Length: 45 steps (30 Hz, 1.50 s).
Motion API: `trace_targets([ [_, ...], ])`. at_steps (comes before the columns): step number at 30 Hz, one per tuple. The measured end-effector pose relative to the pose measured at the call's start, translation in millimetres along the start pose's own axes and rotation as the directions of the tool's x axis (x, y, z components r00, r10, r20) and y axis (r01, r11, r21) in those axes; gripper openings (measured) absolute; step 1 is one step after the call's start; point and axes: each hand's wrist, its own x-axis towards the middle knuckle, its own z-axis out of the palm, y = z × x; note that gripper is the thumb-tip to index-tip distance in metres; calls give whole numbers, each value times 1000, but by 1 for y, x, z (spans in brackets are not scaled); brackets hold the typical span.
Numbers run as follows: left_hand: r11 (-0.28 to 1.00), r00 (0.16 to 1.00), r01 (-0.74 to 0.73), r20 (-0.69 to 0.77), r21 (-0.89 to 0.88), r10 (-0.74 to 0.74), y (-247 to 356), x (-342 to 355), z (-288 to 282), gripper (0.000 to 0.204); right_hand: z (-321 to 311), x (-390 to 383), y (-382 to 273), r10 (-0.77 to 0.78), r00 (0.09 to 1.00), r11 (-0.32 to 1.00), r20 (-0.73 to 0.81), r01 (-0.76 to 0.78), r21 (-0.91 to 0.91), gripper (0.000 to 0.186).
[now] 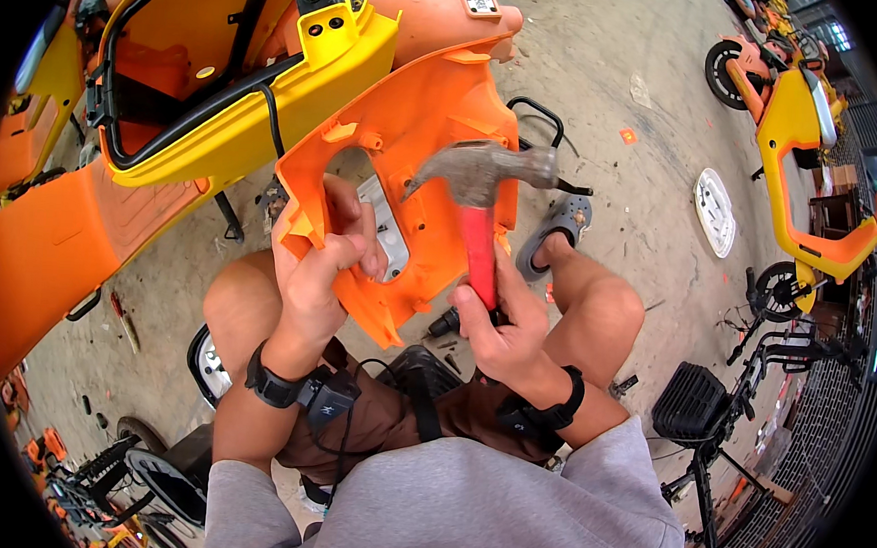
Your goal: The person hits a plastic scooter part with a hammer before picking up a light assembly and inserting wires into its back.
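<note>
An orange plastic scooter panel (423, 95) stands tilted in front of me, its ribbed inner side toward me. My left hand (310, 272) is closed round its left edge, fingers curled in at the cut-out. Through that cut-out a silver metal plate (391, 234) shows. My right hand (503, 332) grips the red handle of a claw hammer (478, 182). The hammer's head is raised in front of the panel's right part, claw pointing left. Whether it touches the plastic, I cannot tell. A dark drill-like tool (446, 322) lies partly hidden below my right hand.
Close on the left stands a yellow and orange scooter body (238, 134). A white oval cover (714, 212) lies on the concrete floor (607, 84) to the right. Beyond it are a yellow scooter (777, 163) and a black frame with a basket (692, 401). A screwdriver-like tool (126, 322) lies left.
</note>
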Motion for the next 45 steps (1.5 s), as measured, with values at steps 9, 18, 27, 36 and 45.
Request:
trace_targets([
  [9,1000,1000,5,5,23,-5,-1,0,-1,24,1,3,-3,-20,1000,1000,19,21,-14,54],
  [18,999,999,39,19,-5,-39,0,-2,4,24,-2,0,-1,-54,999,998,5,54,-32,54],
  [27,997,999,-23,37,67,21,-1,-1,4,24,-2,-4,2,-43,998,999,-55,44,15,54],
  [36,998,999,-5,50,58,2,-2,0,-2,25,-3,-1,-5,28,997,999,-68,-26,34,53],
  [45,546,883,-466,332,696,330,-7,-10,-16,28,-3,1,-5,74,993,992,-94,-63,107,52],
])
